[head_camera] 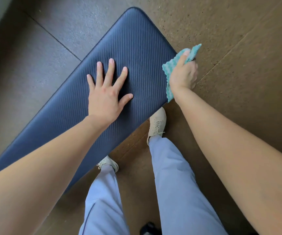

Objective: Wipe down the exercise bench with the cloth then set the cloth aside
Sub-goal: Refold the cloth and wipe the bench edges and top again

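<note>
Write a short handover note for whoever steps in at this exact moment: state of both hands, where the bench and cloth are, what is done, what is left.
Left hand: open, flat on the bench pad, fingers spread.
Right hand: gripping the teal striped cloth at the pad's right edge, over its side.
Bench: dark ribbed pad running diagonally across the floor, in front of the person's shoes.
Done: cannot tell how much has been wiped.
Left: finish wiping the pad, then set the cloth aside.
</note>
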Demonstrator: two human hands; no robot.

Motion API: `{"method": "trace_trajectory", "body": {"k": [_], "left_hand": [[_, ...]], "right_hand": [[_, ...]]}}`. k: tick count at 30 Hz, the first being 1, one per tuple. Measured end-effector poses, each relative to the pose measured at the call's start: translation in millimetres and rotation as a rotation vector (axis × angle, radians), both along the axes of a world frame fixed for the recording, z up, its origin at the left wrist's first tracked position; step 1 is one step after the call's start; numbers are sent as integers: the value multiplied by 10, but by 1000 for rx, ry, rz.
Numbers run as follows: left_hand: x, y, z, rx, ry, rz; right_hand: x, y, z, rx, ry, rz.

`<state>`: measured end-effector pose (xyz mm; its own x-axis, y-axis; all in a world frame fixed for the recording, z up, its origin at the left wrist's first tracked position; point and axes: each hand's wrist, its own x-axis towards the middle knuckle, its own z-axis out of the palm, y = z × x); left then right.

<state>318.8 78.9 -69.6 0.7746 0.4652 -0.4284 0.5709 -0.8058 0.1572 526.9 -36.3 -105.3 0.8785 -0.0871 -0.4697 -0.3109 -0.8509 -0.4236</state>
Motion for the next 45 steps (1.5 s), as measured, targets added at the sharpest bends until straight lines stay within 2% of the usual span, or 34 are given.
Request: {"method": "trace_trajectory", "body": {"k": [3, 6, 10, 12, 15, 17, 20, 23, 26, 30, 35, 42, 45], "left_hand": [[1, -22, 1, 0, -26, 9], [-3, -34, -14, 10, -39, 8], [-1, -43, -43, 11, -69, 23], [-11, -39, -57, 12, -85, 32], [-9, -41, -64, 4, -94, 44], [-5, -26, -49, -42, -108, 67], [-75, -1, -7, -108, -203, 96], [-354, 23, 47, 10, -281, 312], [-784, 24, 98, 114, -103, 625], [-1198, -4, 103, -12, 131, 973], [-1226, -33, 91, -46, 135, 920], [-1328, 44, 177, -107, 139, 831], [-1670, 76, 290, -172, 32, 783]], "right_hand": [[112, 107, 76, -138, -19, 322], [202, 473, 102, -121, -83, 575], [224, 1107, 68, -121, -282, 920], [170, 1393, 94, -147, -375, 1162], [151, 1632, 155, -83, -378, 1640], [210, 1638, 196, 6, -337, 1818], [298, 1477, 233, 23, -388, 1715], [263, 1307, 187, -136, -457, 1638], [98, 1382, 181, -262, -420, 1603], [-249, 1613, 229, -360, -445, 1622], [-924, 1848, 218, -368, -430, 1782], [-2008, 2076, 245, -306, -283, 1905], [-2441, 2111, 252, -296, -221, 1916]]}}
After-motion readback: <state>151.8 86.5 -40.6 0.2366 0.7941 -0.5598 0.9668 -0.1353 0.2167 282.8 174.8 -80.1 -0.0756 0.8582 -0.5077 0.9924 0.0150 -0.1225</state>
